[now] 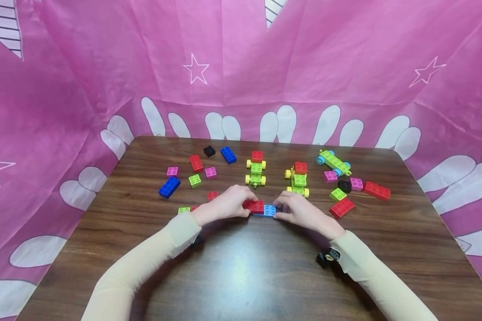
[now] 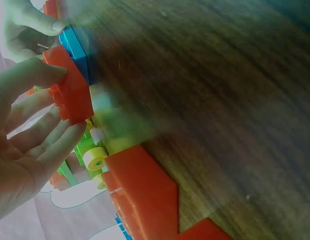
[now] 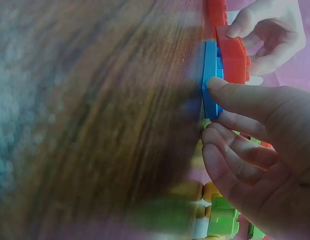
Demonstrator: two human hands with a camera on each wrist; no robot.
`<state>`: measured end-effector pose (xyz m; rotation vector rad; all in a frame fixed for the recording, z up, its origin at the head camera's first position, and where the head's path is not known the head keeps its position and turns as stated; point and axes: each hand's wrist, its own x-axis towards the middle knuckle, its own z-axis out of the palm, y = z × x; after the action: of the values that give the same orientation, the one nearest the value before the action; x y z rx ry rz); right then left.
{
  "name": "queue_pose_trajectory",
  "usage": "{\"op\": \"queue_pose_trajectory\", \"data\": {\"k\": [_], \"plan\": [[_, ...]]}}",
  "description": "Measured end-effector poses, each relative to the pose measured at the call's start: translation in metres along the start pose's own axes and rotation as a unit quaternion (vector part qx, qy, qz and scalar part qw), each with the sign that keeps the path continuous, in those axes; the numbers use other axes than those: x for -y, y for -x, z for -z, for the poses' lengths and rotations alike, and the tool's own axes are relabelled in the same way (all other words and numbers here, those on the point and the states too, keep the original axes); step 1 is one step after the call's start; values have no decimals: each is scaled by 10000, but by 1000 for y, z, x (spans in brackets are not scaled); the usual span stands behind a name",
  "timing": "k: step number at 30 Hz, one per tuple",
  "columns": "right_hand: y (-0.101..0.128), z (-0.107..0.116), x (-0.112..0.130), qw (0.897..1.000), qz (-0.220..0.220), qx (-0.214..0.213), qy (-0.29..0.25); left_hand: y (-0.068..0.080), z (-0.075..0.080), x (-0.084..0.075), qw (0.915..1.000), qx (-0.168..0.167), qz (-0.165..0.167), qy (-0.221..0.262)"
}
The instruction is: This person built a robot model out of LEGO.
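Centre of the head view: left hand (image 1: 225, 204) pinches a red brick (image 1: 256, 206) sitting on the left end of a light-blue plate (image 1: 269, 210), which lies flat on the brown table (image 1: 241, 267). Right hand (image 1: 301, 211) grips the plate's right end, thumb and fingers curled about it.

Left wrist view: fingertips (image 2: 55, 72) on the red brick's top and side; the blue plate (image 2: 77, 47) lies beneath it against the wood.

Surroundings, upper half of the table: two green-and-red wheeled cars (image 1: 256, 168) (image 1: 298, 179) just behind the hands, a third green car with blue wheels (image 1: 334, 162) upper right. Loose bricks lie scattered left and right: a dark-blue brick (image 1: 169, 187), pink (image 1: 172, 171), black (image 1: 209, 151), a red brick at right (image 1: 342, 207). Pink cloth with white stars (image 1: 196, 69) walls in the table. Nothing stands between the hands and the plate. No readable writing or brand anywhere.
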<state>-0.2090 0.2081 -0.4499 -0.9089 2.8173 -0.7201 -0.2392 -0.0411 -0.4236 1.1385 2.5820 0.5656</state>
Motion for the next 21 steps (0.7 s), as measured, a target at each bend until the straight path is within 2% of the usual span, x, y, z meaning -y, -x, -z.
{"op": "queue_pose_trajectory", "data": {"k": [8, 21], "plan": [[-1, -1, -1, 9997, 191, -134, 82, 0, -2, -4, 9993, -8, -38, -384], [-1, 0, -1, 9996, 221, -122, 78, 0, -1, -4, 9994, -24, -129, -312]]}}
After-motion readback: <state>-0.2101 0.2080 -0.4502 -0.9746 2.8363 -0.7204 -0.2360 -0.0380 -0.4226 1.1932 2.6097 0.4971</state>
